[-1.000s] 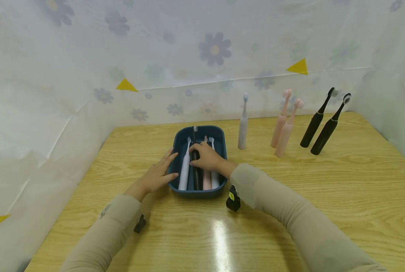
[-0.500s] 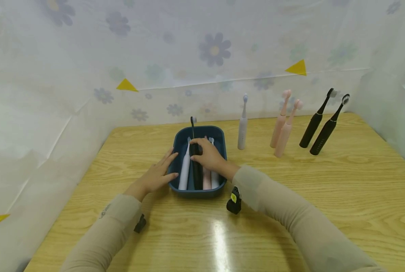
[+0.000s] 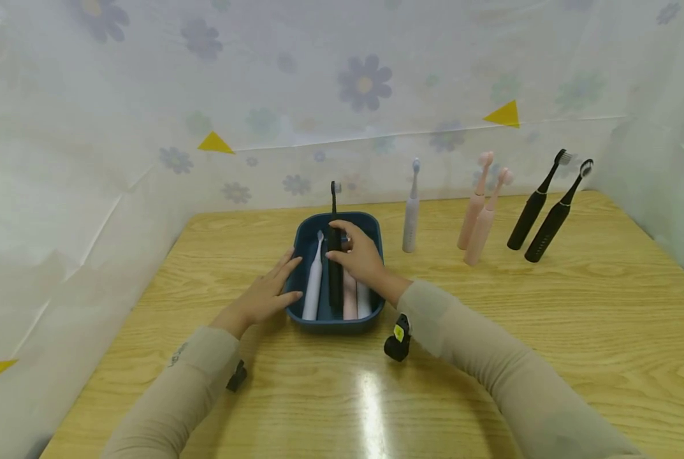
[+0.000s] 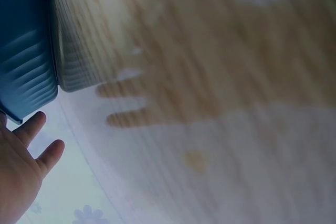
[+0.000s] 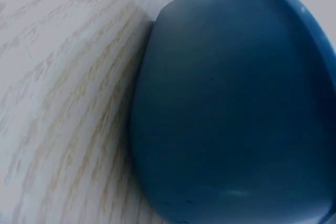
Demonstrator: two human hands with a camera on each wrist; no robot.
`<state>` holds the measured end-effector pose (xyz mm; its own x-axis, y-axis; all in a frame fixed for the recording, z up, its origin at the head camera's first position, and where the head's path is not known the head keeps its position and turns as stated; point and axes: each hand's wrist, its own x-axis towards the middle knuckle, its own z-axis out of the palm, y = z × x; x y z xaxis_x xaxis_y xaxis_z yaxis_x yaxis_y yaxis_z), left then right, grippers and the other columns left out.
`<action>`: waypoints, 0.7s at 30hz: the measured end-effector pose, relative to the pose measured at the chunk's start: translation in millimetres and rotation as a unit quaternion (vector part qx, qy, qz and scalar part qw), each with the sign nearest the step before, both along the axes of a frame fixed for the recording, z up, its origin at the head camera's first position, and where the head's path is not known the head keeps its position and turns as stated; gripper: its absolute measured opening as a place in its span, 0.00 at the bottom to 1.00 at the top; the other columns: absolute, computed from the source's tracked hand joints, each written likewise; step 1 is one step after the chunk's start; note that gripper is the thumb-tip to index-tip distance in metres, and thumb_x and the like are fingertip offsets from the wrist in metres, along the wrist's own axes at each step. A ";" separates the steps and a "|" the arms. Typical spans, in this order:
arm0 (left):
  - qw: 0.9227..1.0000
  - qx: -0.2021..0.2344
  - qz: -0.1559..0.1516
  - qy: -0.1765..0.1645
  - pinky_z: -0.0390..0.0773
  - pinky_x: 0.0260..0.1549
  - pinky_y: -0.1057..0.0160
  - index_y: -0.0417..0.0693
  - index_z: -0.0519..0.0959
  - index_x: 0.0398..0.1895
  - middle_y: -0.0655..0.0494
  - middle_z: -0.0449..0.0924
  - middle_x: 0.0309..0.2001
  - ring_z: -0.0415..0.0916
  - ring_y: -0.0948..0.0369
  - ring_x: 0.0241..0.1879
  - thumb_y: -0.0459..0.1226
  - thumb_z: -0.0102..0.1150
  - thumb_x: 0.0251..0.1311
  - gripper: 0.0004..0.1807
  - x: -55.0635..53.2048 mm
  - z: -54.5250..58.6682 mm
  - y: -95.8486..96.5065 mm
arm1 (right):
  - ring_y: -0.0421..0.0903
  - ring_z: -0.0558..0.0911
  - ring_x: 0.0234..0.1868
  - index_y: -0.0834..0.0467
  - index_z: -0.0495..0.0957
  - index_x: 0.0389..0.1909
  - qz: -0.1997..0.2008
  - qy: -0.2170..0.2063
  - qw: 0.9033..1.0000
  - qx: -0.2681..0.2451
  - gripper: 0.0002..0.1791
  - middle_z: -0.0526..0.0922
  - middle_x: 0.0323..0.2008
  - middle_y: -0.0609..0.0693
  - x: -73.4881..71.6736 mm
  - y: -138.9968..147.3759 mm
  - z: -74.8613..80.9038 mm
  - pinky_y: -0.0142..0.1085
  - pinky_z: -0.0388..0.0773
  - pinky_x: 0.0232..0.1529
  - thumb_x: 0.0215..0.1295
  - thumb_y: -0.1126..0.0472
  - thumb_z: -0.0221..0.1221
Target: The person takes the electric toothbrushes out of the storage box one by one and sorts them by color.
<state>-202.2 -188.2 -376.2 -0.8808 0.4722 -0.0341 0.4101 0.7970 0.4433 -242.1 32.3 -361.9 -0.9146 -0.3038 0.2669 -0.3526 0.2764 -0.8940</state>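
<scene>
A dark blue box holds several electric toothbrushes. My right hand pinches a black electric toothbrush by its upper handle; the brush stands tilted up, its head above the box's far rim. To its left lies a pale lavender toothbrush. On its right are a pink toothbrush and a white toothbrush, both partly hidden by my right hand. My left hand rests at the box's left rim with straight fingers. The right wrist view shows mostly the box wall, with no hand visible.
Right of the box, a pale lavender toothbrush stands upright on the wooden table. Farther right are two pink toothbrushes and two black toothbrushes, also upright. A flowered white sheet hangs behind.
My right hand has raised the black toothbrush from lying in the box to a steeper, higher position, shifting slightly right and away. The left hand stays at the rim.
</scene>
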 end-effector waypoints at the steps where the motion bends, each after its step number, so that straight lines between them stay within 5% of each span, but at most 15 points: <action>1: 1.000 0.001 0.000 0.001 0.44 0.49 0.35 0.51 0.42 0.67 0.56 0.29 0.67 0.46 0.46 0.61 0.49 0.42 0.60 0.36 0.1 0.2 0.0 | 0.46 0.75 0.33 0.54 0.62 0.58 -0.003 0.005 1.000 -0.005 0.30 0.62 0.57 0.52 0.4 0.9 1.1 0.35 0.72 0.23 0.52 0.65 0.59; 10: 1.000 -0.003 0.002 -0.006 0.43 0.49 0.35 0.52 0.41 0.67 0.58 0.27 0.67 0.46 0.46 0.61 0.50 0.42 0.60 0.36 0.5 1.2 0.1 | 0.48 0.75 0.42 0.50 0.62 0.58 -0.006 -0.012 0.997 -0.070 0.30 0.60 0.57 0.53 4.6 6.9 14.7 0.37 0.75 0.33 0.53 0.64 0.59; 17: 1.000 0.001 0.001 -0.005 0.42 0.49 0.34 0.53 0.41 0.67 0.59 0.27 0.67 0.45 0.46 0.61 0.50 0.42 0.60 0.36 0.9 1.1 -0.2 | 0.47 0.74 0.42 0.45 0.62 0.58 -0.022 -0.037 0.996 -0.072 0.30 0.59 0.58 0.49 8.8 12.6 24.8 0.36 0.73 0.25 0.53 0.61 0.59; 21: 1.000 0.003 0.000 -0.005 0.42 0.49 0.34 0.53 0.41 0.67 0.59 0.27 0.67 0.45 0.46 0.61 0.50 0.42 0.60 0.36 0.8 0.7 -0.8 | 0.46 0.74 0.41 0.45 0.63 0.57 -0.028 -0.033 0.996 -0.076 0.30 0.61 0.58 0.48 11.4 16.2 28.3 0.39 0.74 0.29 0.52 0.61 0.60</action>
